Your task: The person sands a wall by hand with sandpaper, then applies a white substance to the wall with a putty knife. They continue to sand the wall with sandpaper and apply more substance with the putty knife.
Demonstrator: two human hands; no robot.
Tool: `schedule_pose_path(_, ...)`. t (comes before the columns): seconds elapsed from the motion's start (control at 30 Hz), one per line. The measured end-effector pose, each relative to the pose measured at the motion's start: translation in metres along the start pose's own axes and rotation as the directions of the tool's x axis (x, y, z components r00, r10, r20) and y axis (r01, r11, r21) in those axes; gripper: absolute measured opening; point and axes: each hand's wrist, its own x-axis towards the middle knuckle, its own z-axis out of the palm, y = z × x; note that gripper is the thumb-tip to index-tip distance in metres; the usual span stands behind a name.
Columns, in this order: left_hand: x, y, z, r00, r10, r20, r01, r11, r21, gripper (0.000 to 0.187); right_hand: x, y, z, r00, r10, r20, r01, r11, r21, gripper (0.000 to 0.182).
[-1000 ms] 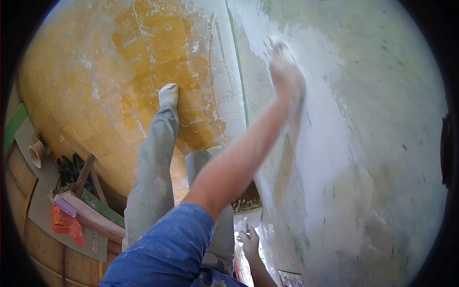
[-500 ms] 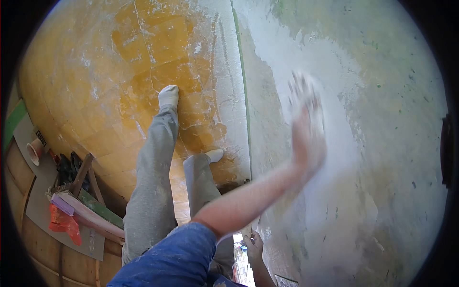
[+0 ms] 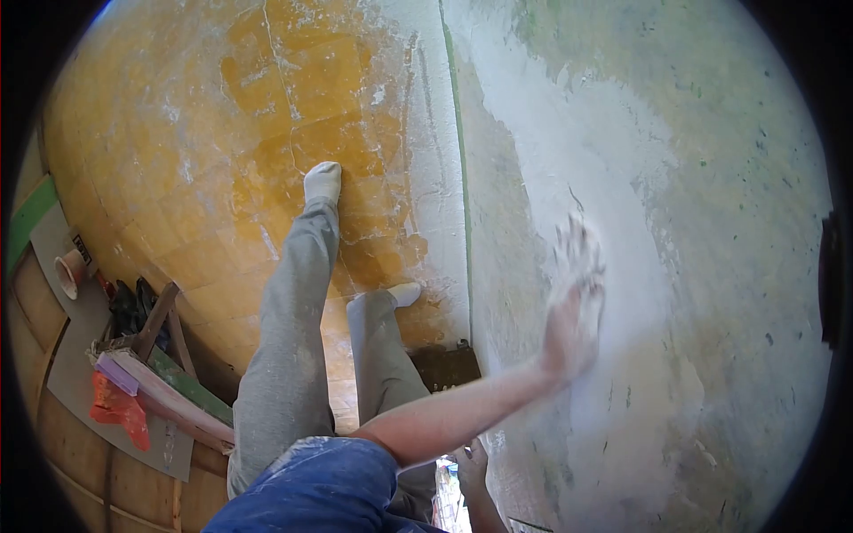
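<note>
My left hand (image 3: 579,298), its fingers coated in white, lies against the white-smeared part of the wall (image 3: 622,178). Its fingers are somewhat spread and point upward; motion softens their outline. A thin dark mark shows just above the fingertips. Low in the view, under the left forearm, my right hand (image 3: 473,457) is closed with curled fingers, close to a bright, many-coloured strip (image 3: 450,497). What it holds is too small to make out.
My legs in grey trousers (image 3: 293,329) and white socks stand over the worn yellow tiled floor (image 3: 204,222). On the left are a wooden stand (image 3: 155,324), a red plastic bag (image 3: 118,409), a purple block (image 3: 117,373) and a pinkish cup (image 3: 71,273). A dark box-like thing (image 3: 444,366) sits by the wall's foot.
My left hand has moved down along the wall. The dark box-like thing beside the wall's foot now shows more. My right hand has hardly moved.
</note>
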Motion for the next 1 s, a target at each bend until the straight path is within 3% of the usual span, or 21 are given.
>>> schedule_pose_path(0.07,0.04,-0.022,0.003,0.992,-0.08,-0.096,0.059,0.978,-0.202,0.047,-0.002,-0.007,-0.002,0.999,0.041,-0.003,-0.041,0.999,-0.004,0.036)
schedule_pose_path(0.1,0.069,-0.039,0.002,0.972,-0.2,-0.124,0.157,0.944,-0.289,0.037,0.001,-0.001,-0.004,0.999,0.041,-0.017,-0.041,0.999,0.008,0.037)
schedule_pose_path(0.13,0.103,-0.062,-0.003,0.93,-0.35,-0.111,0.281,0.873,-0.399,0.03,0.002,0.0,-0.005,0.999,0.044,-0.014,-0.044,0.999,0.016,0.037)
schedule_pose_path(0.2,0.176,-0.125,-0.019,0.779,-0.627,0.007,0.473,0.581,-0.662,0.027,0.002,0.0,-0.006,0.999,0.012,-0.03,-0.011,1.0,0.023,0.038)
schedule_pose_path(0.27,0.208,-0.1,-0.024,0.901,-0.41,-0.141,0.3,0.825,-0.479,0.03,0.0,0.006,-0.005,0.999,0.004,-0.051,-0.002,1.0,0.026,0.039)
schedule_pose_path(0.4,0.124,-0.051,-0.008,0.928,-0.296,-0.226,0.232,0.934,-0.273,0.029,-0.005,0.022,0.0,0.999,0.008,-0.047,-0.005,0.998,0.058,0.032)
schedule_pose_path(0.47,0.058,-0.025,0.002,0.939,-0.252,-0.235,0.215,0.961,-0.174,0.029,-0.01,0.035,-0.005,0.998,-0.046,0.03,0.047,0.999,-0.016,0.027)
schedule_pose_path(0.53,0.002,-0.001,0.014,0.944,-0.246,-0.22,0.223,0.967,-0.121,0.031,-0.029,0.021,-0.007,0.999,-0.04,0.007,0.039,0.999,0.013,0.023)
schedule_pose_path(0.6,-0.045,0.029,0.023,0.951,-0.236,-0.201,0.222,0.971,-0.088,0.034,-0.037,0.023,-0.017,0.979,-0.201,0.044,0.198,0.978,0.07,0.022)
schedule_pose_path(0.67,-0.084,0.062,0.031,0.961,-0.209,-0.182,0.203,0.978,-0.055,0.037,-0.054,0.006,-0.024,0.978,-0.208,0.021,0.208,0.978,0.005,0.022)
schedule_pose_path(0.73,-0.118,0.1,0.037,0.975,-0.16,-0.152,0.157,0.987,-0.028,0.041,-0.062,0.005,-0.03,0.906,-0.424,0.001,0.421,0.9,0.111,0.024)
schedule_pose_path(0.77,-0.138,0.12,0.039,0.985,-0.128,-0.119,0.125,0.992,-0.029,0.043,-0.073,0.0,-0.039,0.95,-0.31,-0.03,0.311,0.949,0.044,0.027)
schedule_pose_path(0.8,-0.157,0.139,0.039,0.993,-0.092,-0.07,0.089,0.995,-0.038,0.046,-0.078,0.001,-0.044,0.934,-0.354,-0.044,0.356,0.932,0.068,0.027)
schedule_pose_path(0.83,-0.177,0.16,0.037,0.999,-0.05,-0.007,0.049,0.997,-0.059,0.045,-0.08,0.006,-0.051,0.864,-0.493,-0.104,0.48,0.868,-0.124,0.029)
schedule_pose_path(0.9,-0.215,0.197,0.027,0.987,0.033,0.159,-0.016,0.994,-0.11,0.044,-0.047,0.051,-0.059,0.678,-0.71,-0.191,0.733,0.673,0.097,0.031)
schedule_pose_path(0.93,-0.232,0.213,0.014,0.962,0.078,0.26,-0.045,0.99,-0.132,0.044,-0.066,0.04,-0.061,0.638,-0.737,-0.224,0.768,0.629,0.118,0.031)
schedule_pose_path(1.0,-0.26,0.239,-0.017,0.875,0.168,0.453,-0.103,0.981,-0.164,0.043,-0.126,0.011,-0.068,0.87,-0.456,-0.187,0.492,0.813,0.312,0.028)
